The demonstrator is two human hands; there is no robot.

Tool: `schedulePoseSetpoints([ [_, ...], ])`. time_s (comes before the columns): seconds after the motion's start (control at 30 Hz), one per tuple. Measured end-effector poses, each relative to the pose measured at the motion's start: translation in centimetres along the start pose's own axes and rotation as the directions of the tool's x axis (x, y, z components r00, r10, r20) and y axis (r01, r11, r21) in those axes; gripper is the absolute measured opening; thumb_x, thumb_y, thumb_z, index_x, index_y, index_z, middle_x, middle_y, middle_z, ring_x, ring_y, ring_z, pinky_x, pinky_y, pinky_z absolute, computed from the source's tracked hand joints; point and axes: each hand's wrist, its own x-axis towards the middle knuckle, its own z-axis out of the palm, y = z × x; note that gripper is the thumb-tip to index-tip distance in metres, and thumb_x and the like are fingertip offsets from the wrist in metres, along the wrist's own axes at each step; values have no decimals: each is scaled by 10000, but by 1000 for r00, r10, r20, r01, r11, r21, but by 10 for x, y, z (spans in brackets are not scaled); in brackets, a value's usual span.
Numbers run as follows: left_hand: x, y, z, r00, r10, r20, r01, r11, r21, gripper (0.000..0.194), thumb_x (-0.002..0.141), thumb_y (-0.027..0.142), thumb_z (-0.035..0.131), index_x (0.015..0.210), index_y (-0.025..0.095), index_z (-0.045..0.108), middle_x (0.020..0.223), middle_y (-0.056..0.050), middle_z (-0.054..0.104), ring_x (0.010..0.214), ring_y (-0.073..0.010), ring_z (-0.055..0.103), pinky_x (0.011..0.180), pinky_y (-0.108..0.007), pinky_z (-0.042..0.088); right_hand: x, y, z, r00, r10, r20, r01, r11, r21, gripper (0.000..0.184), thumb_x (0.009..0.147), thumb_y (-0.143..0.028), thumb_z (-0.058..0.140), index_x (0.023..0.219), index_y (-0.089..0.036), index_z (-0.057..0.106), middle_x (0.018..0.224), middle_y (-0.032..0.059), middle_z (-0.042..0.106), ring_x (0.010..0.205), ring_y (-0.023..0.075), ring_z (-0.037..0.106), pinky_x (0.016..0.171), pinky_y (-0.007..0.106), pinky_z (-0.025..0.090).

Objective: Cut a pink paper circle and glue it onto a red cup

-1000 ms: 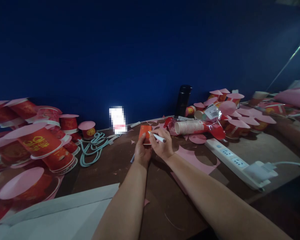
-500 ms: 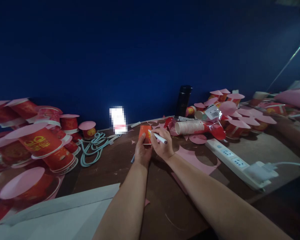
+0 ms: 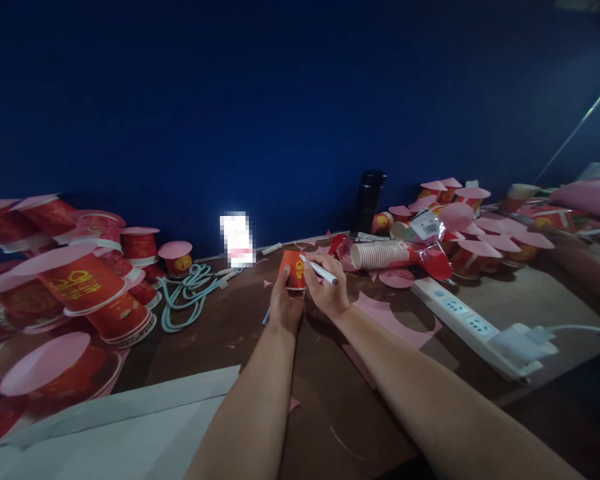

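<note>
A red paper cup point(image 3: 295, 265) with yellow lettering is held upside down, its white rim downward, at the middle of the table. My left hand point(image 3: 286, 303) is closed around the cup's left and lower side. In my right hand point(image 3: 329, 291) is a white marker pen point(image 3: 323, 271), gripped as for writing. Its tip meets or nearly meets the cup's upper right side; I cannot tell which. Another pen-like stick point(image 3: 266, 317) lies partly hidden behind my left wrist.
Red cups with pink paper discs point(image 3: 95, 283) pile up at left; more point(image 3: 475, 250) stand at right. Around me are a teal cable point(image 3: 183, 303), bagged cup stack point(image 3: 380, 255), black flask point(image 3: 369, 200), power strip point(image 3: 463, 320), pink paper scraps point(image 3: 390, 317) and a white board point(image 3: 115, 427).
The cup has turned in my left hand, so more of its yellow lettering shows. My right hand and the marker have shifted slightly right, away from the cup's middle.
</note>
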Motion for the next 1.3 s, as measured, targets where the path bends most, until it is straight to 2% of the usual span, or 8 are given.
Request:
schedulePoseSetpoints([
  [0.23, 0, -2, 0, 1000, 21, -19, -21, 999, 30, 137, 737, 132, 641, 870, 161, 648, 850, -33, 689, 934, -171, 647, 868, -278, 498, -1, 0, 0, 1000, -22, 19, 22, 1000, -1, 105, 854, -243, 538, 928, -201, 599, 902, 49, 690, 860, 176, 640, 834, 344, 447],
  [0.43, -4, -2, 2, 999, 2, 37, -4, 998, 58, 130, 753, 139, 624, 881, 147, 649, 847, -38, 696, 844, -150, 660, 845, -274, 504, -1, 0, -1, 999, -31, 22, 32, 999, -20, 109, 857, -243, 536, 932, -199, 601, 898, 51, 686, 863, 175, 635, 830, 339, 441],
  [0.63, -3, -3, 2, 1000, -12, 28, 10, 998, 63, 115, 760, 142, 617, 871, 153, 645, 823, -28, 699, 788, -135, 664, 805, -254, 517, 0, 2, -1, 1000, -29, 11, 29, 999, -38, 102, 852, -239, 546, 929, -198, 599, 884, 44, 684, 845, 168, 631, 839, 333, 436],
  [1.03, -4, -2, 2, 1000, -21, 22, 20, 998, 56, 135, 754, 144, 623, 887, 156, 643, 835, -33, 697, 839, -150, 661, 836, -266, 506, -1, 2, 0, 1000, -23, 21, 25, 998, -66, 118, 866, -259, 517, 930, -202, 598, 886, 50, 681, 848, 175, 630, 831, 332, 433],
  [1.3, -2, -1, 0, 998, -29, 54, 27, 999, 44, 129, 763, 151, 616, 888, 147, 647, 869, -49, 697, 881, -169, 658, 852, -289, 504, -1, 3, 0, 1000, -10, 17, 11, 998, -59, 119, 866, -268, 515, 929, -211, 597, 904, 49, 684, 868, 179, 632, 848, 345, 439],
])
